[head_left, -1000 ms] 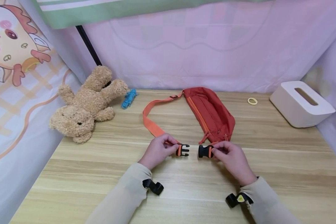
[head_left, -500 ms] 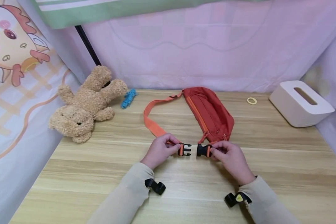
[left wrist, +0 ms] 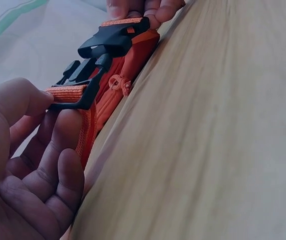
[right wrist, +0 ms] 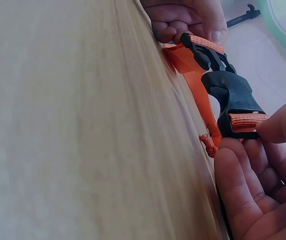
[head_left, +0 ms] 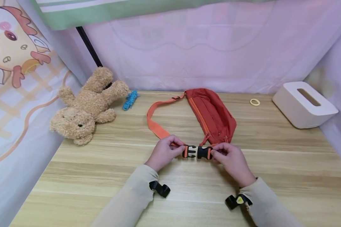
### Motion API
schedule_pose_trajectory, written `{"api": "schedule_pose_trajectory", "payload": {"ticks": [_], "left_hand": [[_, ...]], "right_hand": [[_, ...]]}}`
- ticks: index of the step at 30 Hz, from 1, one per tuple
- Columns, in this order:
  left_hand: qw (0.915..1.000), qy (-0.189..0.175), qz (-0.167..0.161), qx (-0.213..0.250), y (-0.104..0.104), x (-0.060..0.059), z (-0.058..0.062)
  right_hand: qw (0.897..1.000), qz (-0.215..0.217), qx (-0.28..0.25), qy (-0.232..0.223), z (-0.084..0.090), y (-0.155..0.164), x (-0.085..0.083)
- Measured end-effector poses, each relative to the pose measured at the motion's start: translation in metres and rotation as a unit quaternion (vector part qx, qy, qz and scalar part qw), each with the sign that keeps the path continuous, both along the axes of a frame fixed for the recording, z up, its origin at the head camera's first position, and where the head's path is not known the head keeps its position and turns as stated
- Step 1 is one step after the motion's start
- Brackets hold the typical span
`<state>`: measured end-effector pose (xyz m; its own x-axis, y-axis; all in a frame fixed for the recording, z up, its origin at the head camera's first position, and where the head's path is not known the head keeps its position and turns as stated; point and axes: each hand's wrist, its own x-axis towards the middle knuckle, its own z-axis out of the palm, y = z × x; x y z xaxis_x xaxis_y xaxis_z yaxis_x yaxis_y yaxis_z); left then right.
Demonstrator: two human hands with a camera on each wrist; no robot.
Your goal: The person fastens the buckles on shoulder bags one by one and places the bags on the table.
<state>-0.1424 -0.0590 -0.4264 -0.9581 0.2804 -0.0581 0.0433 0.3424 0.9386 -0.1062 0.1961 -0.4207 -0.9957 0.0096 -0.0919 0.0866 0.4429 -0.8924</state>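
A red waist bag (head_left: 213, 116) with an orange strap (head_left: 153, 124) lies on the wooden table (head_left: 272, 170). My left hand (head_left: 164, 152) pinches the pronged black buckle half (head_left: 189, 151) at the strap's end (left wrist: 65, 92). My right hand (head_left: 230, 159) pinches the black socket half (head_left: 204, 152) (right wrist: 235, 97). The two halves meet tip to tip, with the prongs (left wrist: 90, 67) just entering the socket (left wrist: 113, 36). Both hands hover just above the table in front of the bag.
A tan plush bear (head_left: 86, 105) lies at the left, with a blue cord bundle (head_left: 130, 99) beside it. A white tissue box (head_left: 304, 104) stands at the right rear and a small yellow ring (head_left: 255, 101) lies near it. Cloth walls close in the back and sides.
Both hands have moved inward. The gap between the two buckle halves has closed and the prongs now touch the socket.
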Motion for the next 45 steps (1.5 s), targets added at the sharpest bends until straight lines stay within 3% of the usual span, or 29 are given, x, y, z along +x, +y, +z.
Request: {"api": "schedule_pose_trajectory", "payload": {"ticks": [11, 28, 45], "left_hand": [[1.0000, 0.001, -0.003, 0.008, 0.002, 0.000, -0.002], [0.9999, 0.009, -0.010, 0.008, 0.006, 0.001, -0.004], [0.9998, 0.008, -0.006, 0.019, 0.005, 0.000, -0.008]], "right_hand": [[1.000, 0.002, -0.001, -0.002, -0.002, -0.003, 0.000], [0.998, -0.012, -0.064, -0.014, -0.005, -0.012, 0.002], [0.996, -0.022, -0.091, -0.006, -0.016, -0.012, 0.002]]}}
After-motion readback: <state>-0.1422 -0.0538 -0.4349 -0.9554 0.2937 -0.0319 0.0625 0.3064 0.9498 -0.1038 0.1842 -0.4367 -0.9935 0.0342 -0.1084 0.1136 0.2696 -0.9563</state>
